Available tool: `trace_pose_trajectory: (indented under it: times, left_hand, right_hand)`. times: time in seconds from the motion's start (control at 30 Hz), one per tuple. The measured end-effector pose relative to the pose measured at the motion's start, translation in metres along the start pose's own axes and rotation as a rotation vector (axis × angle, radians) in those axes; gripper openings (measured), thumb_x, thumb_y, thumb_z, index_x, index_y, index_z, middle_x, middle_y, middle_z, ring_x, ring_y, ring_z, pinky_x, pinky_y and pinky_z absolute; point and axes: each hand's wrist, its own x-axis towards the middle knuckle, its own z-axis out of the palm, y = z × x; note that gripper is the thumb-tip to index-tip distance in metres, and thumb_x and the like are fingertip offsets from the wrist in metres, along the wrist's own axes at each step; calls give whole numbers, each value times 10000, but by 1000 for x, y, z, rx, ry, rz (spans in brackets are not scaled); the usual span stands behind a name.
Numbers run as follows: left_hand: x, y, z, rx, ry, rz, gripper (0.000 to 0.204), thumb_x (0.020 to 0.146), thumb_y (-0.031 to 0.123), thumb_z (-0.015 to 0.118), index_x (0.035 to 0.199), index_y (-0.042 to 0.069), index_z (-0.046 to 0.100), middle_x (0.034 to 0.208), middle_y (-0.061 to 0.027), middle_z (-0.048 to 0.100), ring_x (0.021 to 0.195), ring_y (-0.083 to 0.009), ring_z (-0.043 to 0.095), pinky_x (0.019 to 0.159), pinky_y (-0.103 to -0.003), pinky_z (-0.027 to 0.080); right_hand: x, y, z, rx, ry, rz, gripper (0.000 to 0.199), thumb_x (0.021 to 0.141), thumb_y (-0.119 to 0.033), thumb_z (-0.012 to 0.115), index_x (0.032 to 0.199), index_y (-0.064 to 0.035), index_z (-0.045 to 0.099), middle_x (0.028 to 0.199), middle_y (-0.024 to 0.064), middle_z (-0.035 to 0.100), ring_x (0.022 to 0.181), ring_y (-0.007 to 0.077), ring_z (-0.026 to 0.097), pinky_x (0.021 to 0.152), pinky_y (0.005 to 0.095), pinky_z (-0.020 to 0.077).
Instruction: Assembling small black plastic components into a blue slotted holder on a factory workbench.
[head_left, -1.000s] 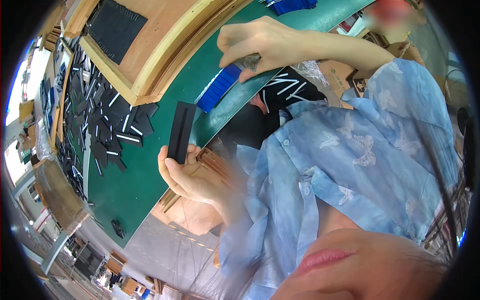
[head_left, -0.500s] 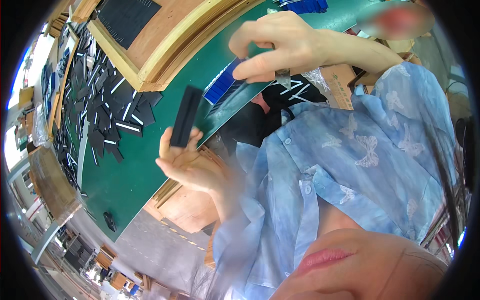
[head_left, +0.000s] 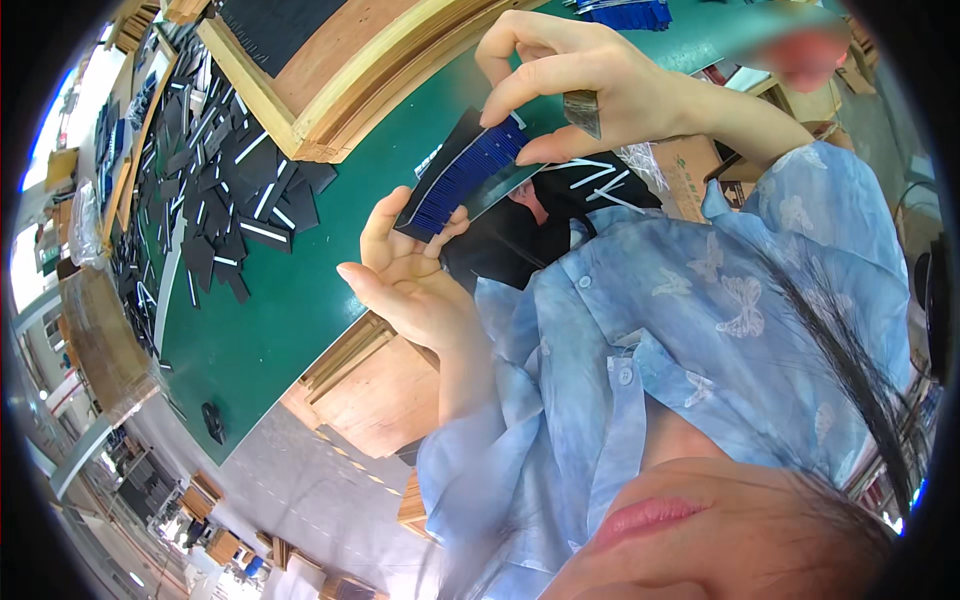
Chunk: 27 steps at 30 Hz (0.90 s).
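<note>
The person's two hands have come together on one piece. Half a second earlier, the left hand held a plain black strip lower down and farther from the right hand, whose thumb and forefinger were parted near blue strips at the desk's edge. Now the left hand is higher and closer, and a row of blue strips lies along the face of the black strip; whether it is fixed there cannot be told.

The left hand holds the lower end of the black strip among its fingers, the thumb standing well away. The right hand grips the far end of the blue row across its width, forefinger on the upper side and thumb on the lower. A dark wedge-shaped piece sits against the right hand's fingers, as it did before. The black strip and blue row are held slanting between the hands, above the near edge of the green desk.

On the desk, the wooden frame, the heap of black pieces and the small black object keep their places. More blue strips lie at the far side.
</note>
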Motion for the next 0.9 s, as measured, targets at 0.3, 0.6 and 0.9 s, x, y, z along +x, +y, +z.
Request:
trace_pose_trajectory:
  times: [0.3, 0.6, 0.9]
  left_hand:
    - [-1, -1, 2, -15, -26, -8, 727, 959, 558, 189, 1103, -70, 526, 974, -203, 620, 795, -272, 642, 709, -337, 538]
    - [-4, 0, 16, 143, -12, 47, 388, 994, 286, 387, 1097, -57, 535, 942, -165, 622, 731, -211, 647, 666, -292, 541]
    - [-1, 2, 6, -55, -59, -81, 316, 959, 201, 496, 1126, -67, 504, 888, -173, 622, 700, -191, 638, 632, -264, 564]
  right_hand:
    - [-1, 1, 0, -38, 15, -23, 346, 672, -80, 782, 987, -68, 639, 952, 60, 472, 643, 143, 480, 548, 240, 399]
    - [-6, -1, 1, -128, -5, 28, 371, 632, -94, 790, 983, -84, 670, 948, 43, 501, 677, 141, 447, 587, 255, 384]
    - [-5, -2, 2, -38, -16, 138, 253, 670, -171, 765, 899, -98, 687, 912, 40, 534, 833, 199, 558, 693, 307, 449]
